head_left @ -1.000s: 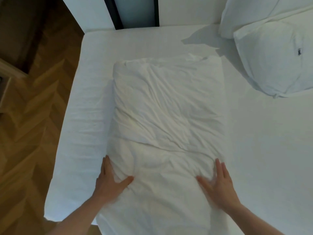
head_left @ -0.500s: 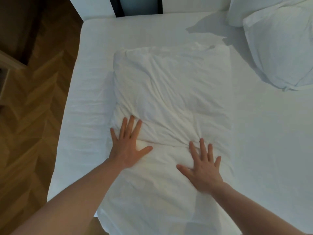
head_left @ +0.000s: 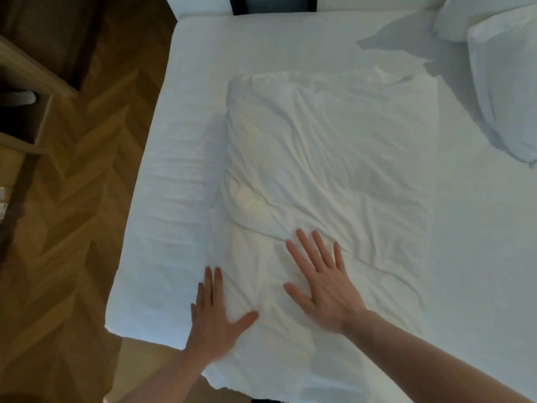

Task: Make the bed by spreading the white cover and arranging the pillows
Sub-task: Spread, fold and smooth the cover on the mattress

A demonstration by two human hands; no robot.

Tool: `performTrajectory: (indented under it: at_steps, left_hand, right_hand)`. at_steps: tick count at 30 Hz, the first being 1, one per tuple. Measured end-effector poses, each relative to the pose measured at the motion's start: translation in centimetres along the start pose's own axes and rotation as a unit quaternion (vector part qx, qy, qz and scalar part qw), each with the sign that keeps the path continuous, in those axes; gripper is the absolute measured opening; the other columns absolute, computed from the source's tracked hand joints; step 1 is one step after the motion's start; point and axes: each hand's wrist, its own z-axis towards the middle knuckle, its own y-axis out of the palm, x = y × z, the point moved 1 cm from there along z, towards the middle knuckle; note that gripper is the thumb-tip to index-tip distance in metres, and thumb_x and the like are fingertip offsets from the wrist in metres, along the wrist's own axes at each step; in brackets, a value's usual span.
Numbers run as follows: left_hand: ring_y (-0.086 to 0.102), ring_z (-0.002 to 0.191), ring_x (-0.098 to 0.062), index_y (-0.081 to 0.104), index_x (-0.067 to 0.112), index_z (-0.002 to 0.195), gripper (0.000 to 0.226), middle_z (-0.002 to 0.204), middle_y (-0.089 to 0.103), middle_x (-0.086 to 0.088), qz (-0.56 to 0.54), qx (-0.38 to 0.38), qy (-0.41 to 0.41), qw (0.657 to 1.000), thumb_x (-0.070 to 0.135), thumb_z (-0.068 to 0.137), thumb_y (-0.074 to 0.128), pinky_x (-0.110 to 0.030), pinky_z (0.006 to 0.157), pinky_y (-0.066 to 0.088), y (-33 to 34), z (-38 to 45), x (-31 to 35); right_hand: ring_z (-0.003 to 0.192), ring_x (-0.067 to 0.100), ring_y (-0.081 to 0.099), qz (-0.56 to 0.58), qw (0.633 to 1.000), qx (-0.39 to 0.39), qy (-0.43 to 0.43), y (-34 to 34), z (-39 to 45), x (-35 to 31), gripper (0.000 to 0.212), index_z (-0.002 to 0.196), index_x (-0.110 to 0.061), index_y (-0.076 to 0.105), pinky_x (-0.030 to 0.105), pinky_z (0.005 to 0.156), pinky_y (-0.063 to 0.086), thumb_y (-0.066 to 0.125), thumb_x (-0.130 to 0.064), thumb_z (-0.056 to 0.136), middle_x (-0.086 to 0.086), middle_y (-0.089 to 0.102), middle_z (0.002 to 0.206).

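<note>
A folded, wrinkled white cover (head_left: 328, 158) lies lengthwise on the white mattress (head_left: 180, 199), its near end hanging over the bed's front edge. My left hand (head_left: 213, 312) lies flat with straight fingers at the cover's near left edge, thumb spread onto the cloth. My right hand (head_left: 322, 280) presses flat on the cover's lower middle, fingers spread and straight. Two white pillows (head_left: 505, 82) lean at the far right of the bed.
Herringbone wooden floor (head_left: 72, 228) runs along the bed's left side. A wooden nightstand (head_left: 26, 112) stands at the left edge. A dark vertical frame and a white wall (head_left: 261, 2) lie behind the bed's far end.
My left hand has slid back toward me and left, from the cover's middle fold to its near left edge. My right hand has shifted left toward the cover's centre. Both stay flat.
</note>
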Motion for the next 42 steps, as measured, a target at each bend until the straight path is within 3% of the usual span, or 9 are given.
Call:
performTrajectory:
  at_steps: [11,15,19,24,28,31,33,37,42]
  left_hand:
    - [-0.012,0.157,-0.029,-0.045,0.04,0.143,0.123,0.154,-0.047,0.018,0.088,-0.125,-0.053,0.987,0.096,0.072,0.038,-0.064,0.123,0.001,0.4,-0.6,-3.5]
    - [0.022,0.152,-0.023,0.008,0.028,0.159,0.145,0.165,0.013,0.011,-0.077,-0.072,-0.068,0.992,0.102,0.045,0.058,-0.049,0.124,0.022,-3.3,0.9,-2.2]
    - [0.037,0.145,-0.024,0.026,0.025,0.156,0.144,0.161,0.024,-0.003,-0.308,0.048,-0.132,0.941,0.093,0.038,0.07,-0.043,0.114,0.04,-7.5,5.4,0.3]
    - [0.054,0.127,-0.015,0.046,0.025,0.147,0.122,0.144,0.051,0.009,-0.351,0.032,-0.09,0.932,0.097,0.05,0.062,-0.033,0.104,0.044,-9.4,11.6,5.2]
    - [0.036,0.146,-0.005,0.023,0.049,0.157,0.119,0.159,0.035,0.025,-0.34,0.061,-0.083,0.935,0.099,0.055,0.062,-0.041,0.122,0.028,-8.3,17.6,4.5]
    - [0.048,0.14,-0.013,0.03,0.062,0.149,0.114,0.152,0.047,0.021,-0.361,0.021,-0.145,0.921,0.102,0.047,0.062,-0.046,0.114,0.038,-7.0,21.3,1.4]
    - [0.057,0.129,-0.019,0.045,0.051,0.143,0.114,0.142,0.058,0.01,-0.388,-0.016,-0.175,0.905,0.104,0.043,0.059,-0.05,0.111,0.043,-7.3,19.9,3.2]
    - [0.067,0.117,-0.027,0.057,0.038,0.14,0.111,0.127,0.071,-0.003,-0.398,-0.118,-0.13,0.9,0.101,0.049,0.061,-0.051,0.109,0.046,-8.1,17.7,6.9]
    - [0.068,0.117,-0.028,0.067,0.024,0.133,0.092,0.128,0.071,-0.008,-0.408,-0.148,-0.098,0.896,0.084,0.064,0.074,-0.05,0.107,0.047,-9.7,16.1,8.1]
  right_hand:
    - [0.156,0.016,-0.006,-0.092,0.992,-0.06,0.063,-0.9,12.4,1.2,0.094,0.162,-0.023,0.001,0.057,0.123,-0.001,0.007,-0.078,0.086,-0.005,-0.004,0.17]
    - [0.151,0.016,0.027,0.091,0.99,0.105,-0.019,-3.5,6.7,0.6,0.059,0.149,-0.024,0.045,0.047,0.123,0.023,0.044,-0.055,0.098,-0.002,0.034,0.161]
    - [0.134,0.027,0.045,0.149,0.932,0.306,0.123,-5.0,1.2,6.7,0.058,0.138,-0.014,0.053,0.043,0.115,0.035,0.063,-0.043,0.09,0.007,0.049,0.144]
    - [0.146,0.032,0.035,0.302,0.811,0.251,0.434,-4.3,-2.5,14.4,0.109,0.156,-0.014,0.028,0.046,0.121,0.028,0.06,-0.081,0.076,0.013,0.035,0.159]
    - [0.126,0.027,0.053,0.405,0.761,0.201,0.465,-2.8,-3.0,16.7,0.088,0.153,-0.016,0.034,0.036,0.106,0.038,0.061,-0.067,0.087,0.007,0.048,0.15]
    - [0.097,0.018,0.062,0.453,0.735,0.19,0.468,-1.6,-3.3,18.0,0.09,0.15,-0.02,0.04,0.032,0.093,0.048,0.063,-0.073,0.081,0.002,0.058,0.138]
    - [0.092,0.012,0.064,0.476,0.723,0.2,0.459,-1.1,-3.4,18.5,0.082,0.145,-0.018,0.047,0.023,0.077,0.049,0.065,-0.068,0.083,-0.001,0.062,0.131]
    - [0.105,0.017,0.062,0.505,0.705,0.209,0.453,-0.7,-3.3,19.3,0.076,0.138,-0.021,0.054,0.029,0.091,0.046,0.071,-0.065,0.08,-0.002,0.064,0.126]
    - [0.105,0.029,0.059,0.548,0.63,0.2,0.513,-2.5,-4.0,19.2,0.107,0.15,-0.007,0.039,0.043,0.098,0.048,0.084,-0.061,0.069,0.008,0.059,0.125]
